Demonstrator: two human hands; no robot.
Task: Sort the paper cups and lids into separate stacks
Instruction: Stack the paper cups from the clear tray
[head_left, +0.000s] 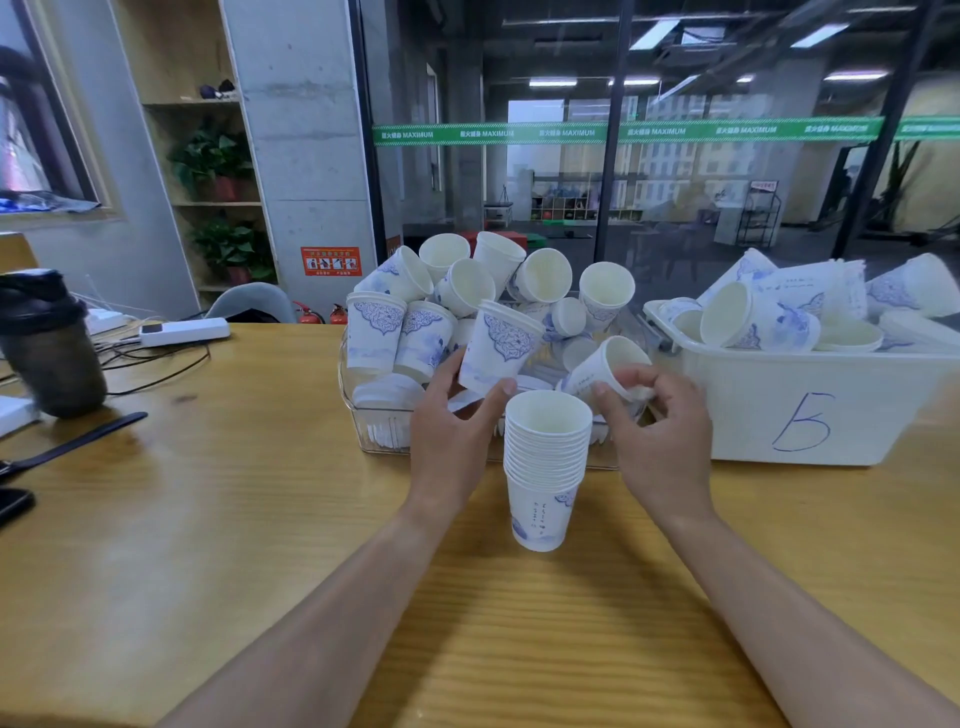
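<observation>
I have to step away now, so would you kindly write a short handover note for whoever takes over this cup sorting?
Left hand: holding a lidded paper cup over the clear bin.
Right hand: holding an open paper cup, tilted on its side.
Done: a nested cup stack stands upright on the wooden table between the hands.
Left: many loose cups, some lidded, still fill the clear bin; loose lids lie at its bottom left. The white bin marked B to the right also holds cups. No separate lid stack is visible on the table.
</observation>
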